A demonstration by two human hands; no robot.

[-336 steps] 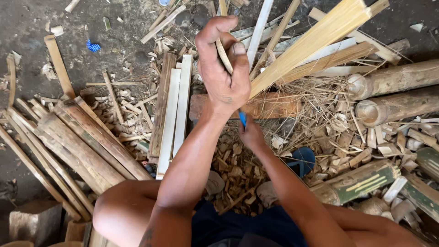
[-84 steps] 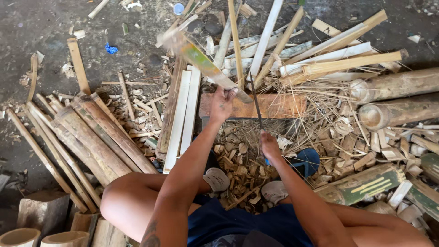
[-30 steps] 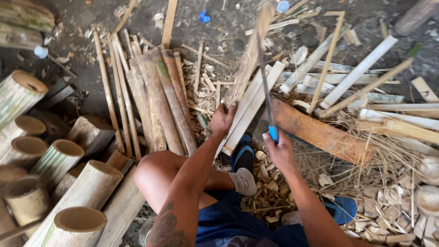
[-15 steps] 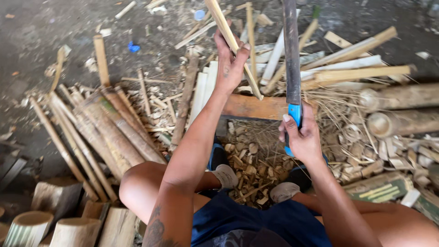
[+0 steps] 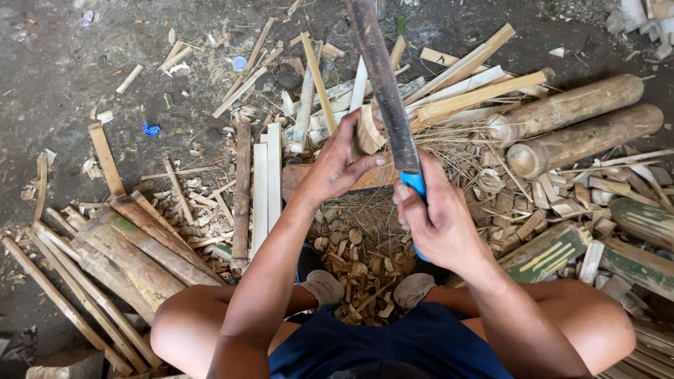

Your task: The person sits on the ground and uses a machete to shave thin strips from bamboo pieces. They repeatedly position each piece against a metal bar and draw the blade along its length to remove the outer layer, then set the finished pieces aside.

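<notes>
Fingers of the left hand pinch a short bamboo piece upright over the reddish wooden block at mid-scene; the right hand is wrapped tight around the blue handle of a long dark blade raised just beside it. A clean cut calls for thumb and fingertips kept low, away from the edge. Left lie split bamboo slats; near, chips; right, round bamboo logs crowd the floor.
</notes>
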